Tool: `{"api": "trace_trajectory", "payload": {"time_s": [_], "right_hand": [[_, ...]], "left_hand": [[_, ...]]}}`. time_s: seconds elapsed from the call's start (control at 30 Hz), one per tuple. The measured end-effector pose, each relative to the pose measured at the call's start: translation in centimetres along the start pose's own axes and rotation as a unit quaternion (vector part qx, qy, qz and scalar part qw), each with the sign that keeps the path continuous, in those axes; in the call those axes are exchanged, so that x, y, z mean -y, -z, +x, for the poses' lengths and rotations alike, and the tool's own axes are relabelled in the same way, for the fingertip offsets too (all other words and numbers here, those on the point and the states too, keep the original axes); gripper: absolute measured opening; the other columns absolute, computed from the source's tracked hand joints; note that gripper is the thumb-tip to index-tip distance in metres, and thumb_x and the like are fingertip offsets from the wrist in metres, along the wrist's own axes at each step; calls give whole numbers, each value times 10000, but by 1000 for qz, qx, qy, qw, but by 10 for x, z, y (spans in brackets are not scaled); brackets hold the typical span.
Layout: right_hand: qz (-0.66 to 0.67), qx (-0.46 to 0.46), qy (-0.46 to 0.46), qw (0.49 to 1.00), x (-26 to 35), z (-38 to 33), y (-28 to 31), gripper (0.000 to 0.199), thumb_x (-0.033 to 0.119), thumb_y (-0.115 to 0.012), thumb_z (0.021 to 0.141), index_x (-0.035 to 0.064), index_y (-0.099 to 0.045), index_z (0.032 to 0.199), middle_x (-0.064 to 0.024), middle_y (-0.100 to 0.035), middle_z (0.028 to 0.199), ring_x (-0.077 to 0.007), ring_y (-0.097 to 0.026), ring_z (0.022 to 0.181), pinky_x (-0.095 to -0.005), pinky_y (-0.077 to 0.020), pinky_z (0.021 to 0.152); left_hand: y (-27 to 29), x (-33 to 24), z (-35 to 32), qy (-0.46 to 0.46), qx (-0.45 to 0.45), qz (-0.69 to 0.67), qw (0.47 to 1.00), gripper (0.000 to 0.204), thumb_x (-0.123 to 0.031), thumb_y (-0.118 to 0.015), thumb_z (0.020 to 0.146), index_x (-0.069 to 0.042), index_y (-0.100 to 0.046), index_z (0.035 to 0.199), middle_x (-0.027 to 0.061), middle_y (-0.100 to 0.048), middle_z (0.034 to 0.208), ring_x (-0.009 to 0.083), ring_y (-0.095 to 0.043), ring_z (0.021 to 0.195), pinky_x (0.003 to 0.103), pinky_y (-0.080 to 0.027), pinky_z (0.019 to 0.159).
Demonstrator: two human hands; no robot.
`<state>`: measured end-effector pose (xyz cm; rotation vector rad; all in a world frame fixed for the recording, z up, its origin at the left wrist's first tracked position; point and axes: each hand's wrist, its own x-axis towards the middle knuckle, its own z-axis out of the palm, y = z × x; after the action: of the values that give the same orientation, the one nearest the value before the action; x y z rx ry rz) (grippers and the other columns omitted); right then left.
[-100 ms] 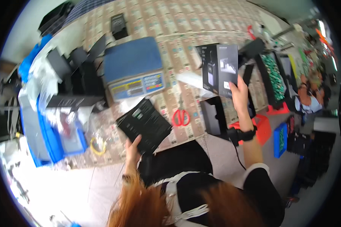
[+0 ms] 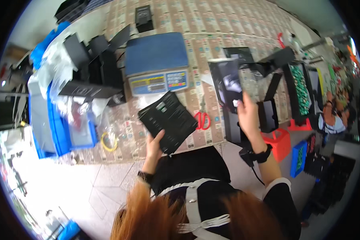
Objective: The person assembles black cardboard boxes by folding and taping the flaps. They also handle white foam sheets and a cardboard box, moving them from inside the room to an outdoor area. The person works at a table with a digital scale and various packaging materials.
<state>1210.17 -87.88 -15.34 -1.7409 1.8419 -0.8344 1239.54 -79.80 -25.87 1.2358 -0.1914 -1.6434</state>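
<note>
While long reddish hair fills the near edge of the view, the left hand (image 2: 154, 146) grips the near corner of a flat black rectangular sleeve (image 2: 168, 121), thumb on top and fingers closed beneath. The sleeve lies tilted like a diamond over the near edge of the table (image 2: 236, 32), its long axis running from the hand up and to the left, toward the scale. Just right of it a pair of red-handled scissors (image 2: 203, 121) rests on the patterned tabletop. The right hand (image 2: 248, 116), with a dark band at the wrist, closes around the lower end of a glossy black upright box (image 2: 227, 84), held above the table's right side with its long axis nearly vertical. Farther off stands a blue-topped weighing scale with a keypad (image 2: 157, 62). A blue plastic crate (image 2: 60, 128) sits at the far left.
</note>
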Motion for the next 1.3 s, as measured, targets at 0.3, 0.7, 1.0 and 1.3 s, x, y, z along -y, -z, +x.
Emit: {"api": "trace_trajectory", "payload": {"time_s": [0.3,0.7,1.0,1.3], "right_hand": [[-200,183,235,934,69,-89,-156,491,42,-549,680,-40,-442,1152,-201,-503,1135,-276,-546,906,-294,-518,643],[-97,195,237,947,29,-73,-170,643,390,-529,816,12,-310,1288,-258,-304,1309,-362,-403,1117,-441,-316,916],[-22,123,375,919,206,44,-240,761,279,-669,716,75,-252,1319,-262,-204,1348,-444,-249,1215,-478,-296,961],[28,30,402,915,218,70,-272,282,133,-631,747,-23,-566,973,-195,-415,1258,-256,-579,935,-330,-469,774]], "left_hand": [[-15,25,0,-57,31,-95,993,304,-254,-416,922,-30,-457,1123,66,-537,1061,148,-529,932,283,-459,783],[36,-2,-54,-12,17,-63,998,267,-110,-536,828,22,-507,1058,105,-583,975,181,-590,842,291,-492,731],[168,-30,-96,-62,-43,-52,996,292,-81,-555,813,48,-508,1071,116,-584,996,184,-590,856,293,-503,725],[207,-42,-3,127,119,45,984,336,-108,-593,801,35,-509,1093,100,-581,1019,167,-576,887,287,-476,782]]}}
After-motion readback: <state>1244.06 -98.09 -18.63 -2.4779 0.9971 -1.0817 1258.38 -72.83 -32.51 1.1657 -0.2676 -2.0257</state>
